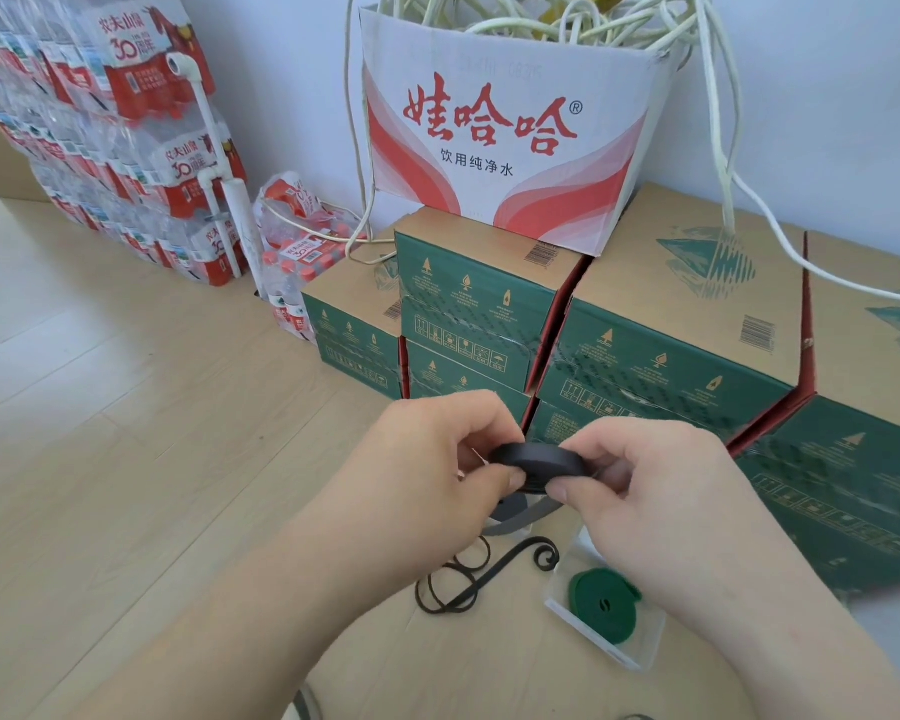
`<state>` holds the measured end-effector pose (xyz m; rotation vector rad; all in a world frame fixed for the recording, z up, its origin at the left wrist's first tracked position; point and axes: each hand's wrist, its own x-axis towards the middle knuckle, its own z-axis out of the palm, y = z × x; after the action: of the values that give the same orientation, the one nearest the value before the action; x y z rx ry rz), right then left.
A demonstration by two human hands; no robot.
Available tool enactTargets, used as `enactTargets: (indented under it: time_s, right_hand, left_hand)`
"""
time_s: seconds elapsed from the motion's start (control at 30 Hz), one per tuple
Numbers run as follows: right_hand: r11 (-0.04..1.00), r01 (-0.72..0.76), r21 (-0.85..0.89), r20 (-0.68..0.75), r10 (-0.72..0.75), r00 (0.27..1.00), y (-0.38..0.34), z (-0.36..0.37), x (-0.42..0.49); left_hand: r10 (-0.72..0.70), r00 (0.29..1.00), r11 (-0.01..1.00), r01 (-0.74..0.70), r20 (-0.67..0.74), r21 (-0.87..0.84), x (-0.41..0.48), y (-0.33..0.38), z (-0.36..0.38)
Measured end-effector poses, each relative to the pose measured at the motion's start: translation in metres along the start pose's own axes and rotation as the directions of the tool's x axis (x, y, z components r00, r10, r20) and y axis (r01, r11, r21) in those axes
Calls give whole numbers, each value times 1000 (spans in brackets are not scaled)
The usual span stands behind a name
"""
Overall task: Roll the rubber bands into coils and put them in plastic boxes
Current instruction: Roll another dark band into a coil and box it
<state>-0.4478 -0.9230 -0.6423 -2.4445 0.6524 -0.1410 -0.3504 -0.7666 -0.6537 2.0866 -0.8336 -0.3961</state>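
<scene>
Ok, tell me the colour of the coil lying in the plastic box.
The coil is dark green, clearest in the head view, inside the plastic box.

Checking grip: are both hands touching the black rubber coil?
Touching. Head view shows left hand and right hand pinching the black rubber coil at opposite edges.

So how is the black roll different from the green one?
The black coil is up in the air, pinched between the left hand and the right hand; the green coil lies in the clear plastic box on the floor. The black coil has a loose tail hanging down; the green coil shows none. Both are flat bands rolled into coils.
</scene>
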Motion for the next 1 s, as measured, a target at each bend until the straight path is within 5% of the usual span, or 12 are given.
enactTargets:
  time_s: [0.1,0.27,0.47,0.63,0.8,1.0]
  right_hand:
    - [998,4,-61,23,-2,1000,-4,3,-4]
    - [996,27,-86,59,-22,998,-4,3,-4]
    - [989,-10,145,76,-1,997,-6,-11,-7]
    - [1000,4,-4,93,-3,996,1,-4,-4]
    - [999,-8,-52,62,12,998,-2,-3,-4]
    - [971,-21,-238,102,46,994,-8,6,-2]
  left_hand:
    - [195,980,935,-171,-46,310,0,-4,5]
    - [362,931,810,-336,39,480,0,2,15]
    - [119,991,976,-107,-54,191,4,-7,2]
    - [31,999,999,-31,-24,-12,2,-6,1]
    - [76,997,986,-76,9,148,2,-7,4]
    - [222,971,855,-237,87,461,-3,5,15]
